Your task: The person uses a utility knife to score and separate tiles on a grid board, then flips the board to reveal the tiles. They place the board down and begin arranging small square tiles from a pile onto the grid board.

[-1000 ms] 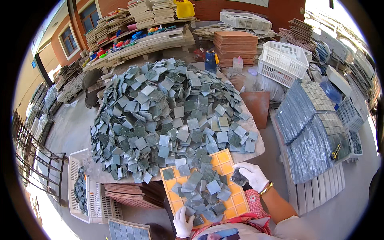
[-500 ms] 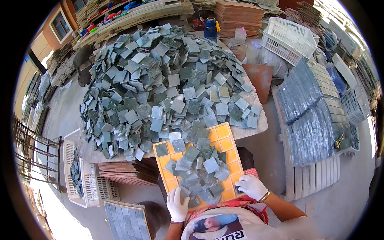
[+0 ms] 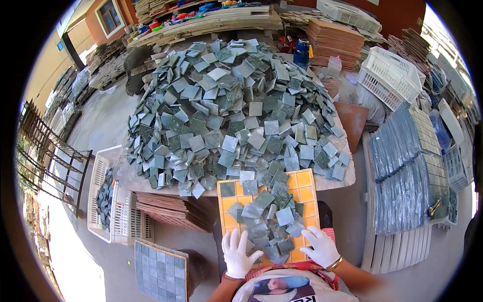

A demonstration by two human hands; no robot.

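A yellow gridded tray (image 3: 307, 194) lies tilted against the near edge of the table, close to my body. Loose grey-green square stone tiles (image 3: 262, 200) are heaped over its middle, and one dark tile (image 3: 228, 189) sits flat in the top-left compartment. My left hand (image 3: 239, 255), in a white glove, is at the tray's lower left corner with its fingers spread. At the lower right, my right hand (image 3: 322, 247), also gloved, has its fingers apart beside the tiles. Neither hand shows a tile in its grip. Beyond the tray rises a large tile heap (image 3: 241, 116) on the table (image 3: 342, 182).
A white crate (image 3: 126, 214) with tiles stands at the left, near a stack of brown boards (image 3: 171, 209). A panel of fitted tiles (image 3: 160, 272) rests at the lower left. Wrapped tile stacks (image 3: 402, 196) sit on a pallet at the right. A blue jug (image 3: 302, 53) stands behind.
The view has shifted, so the scene sits farther right. The tray stands straighter. My left hand's fingers have spread, and my right hand has moved in from the tray's right edge toward the tiles.
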